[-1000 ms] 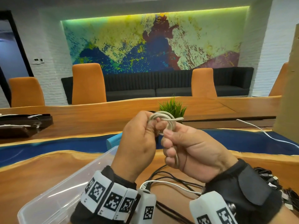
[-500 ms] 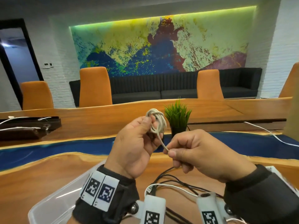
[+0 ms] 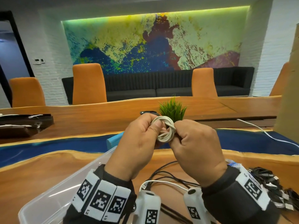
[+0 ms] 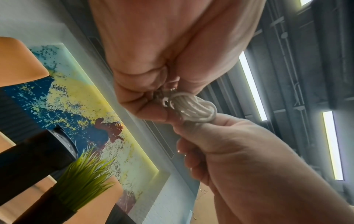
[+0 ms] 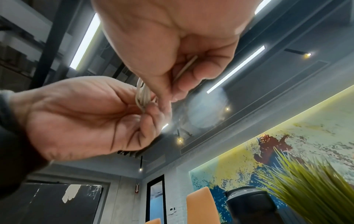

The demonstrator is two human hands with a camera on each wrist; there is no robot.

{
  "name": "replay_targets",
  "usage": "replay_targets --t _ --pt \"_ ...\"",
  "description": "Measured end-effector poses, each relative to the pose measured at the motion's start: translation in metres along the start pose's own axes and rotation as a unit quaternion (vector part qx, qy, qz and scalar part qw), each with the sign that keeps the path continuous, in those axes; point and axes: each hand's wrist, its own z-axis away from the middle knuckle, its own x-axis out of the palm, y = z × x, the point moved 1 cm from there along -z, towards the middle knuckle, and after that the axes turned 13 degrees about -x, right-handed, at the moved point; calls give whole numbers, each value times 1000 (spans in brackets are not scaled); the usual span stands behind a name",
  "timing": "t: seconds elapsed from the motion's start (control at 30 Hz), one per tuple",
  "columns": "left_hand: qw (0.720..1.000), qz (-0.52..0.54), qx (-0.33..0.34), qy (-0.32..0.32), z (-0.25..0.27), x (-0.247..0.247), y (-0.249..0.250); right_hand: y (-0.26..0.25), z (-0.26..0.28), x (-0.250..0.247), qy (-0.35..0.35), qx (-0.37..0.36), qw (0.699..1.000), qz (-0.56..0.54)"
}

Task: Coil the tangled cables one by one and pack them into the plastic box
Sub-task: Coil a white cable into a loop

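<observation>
Both hands (image 3: 163,143) pinching coiled white cable (image 3: 165,130), plug end seemingly hidden

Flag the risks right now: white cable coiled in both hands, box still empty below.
1. The white coil is pinched only by fingertips of the left hand and right hand; a slip could let the wraps spring open.
2. Loose black cables lie below the wrists; a sleeve might snag them.
3. The plastic box sits off left, so a drop may miss it.
</observation>
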Motion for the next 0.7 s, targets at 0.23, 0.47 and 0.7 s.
replay_targets --t 0.23,0.47,0.7 --pt "996 -57 31 65 -6 -6 -8 -1 -5 1 -75 29 993 -85" --pt "988 -51 76 127 -5 2 -10 3 -9 -9 -17 166 942 -290" --pt "975 208 -72 -4 -4 15 -10 5 -10 -8 18 167 920 -354"
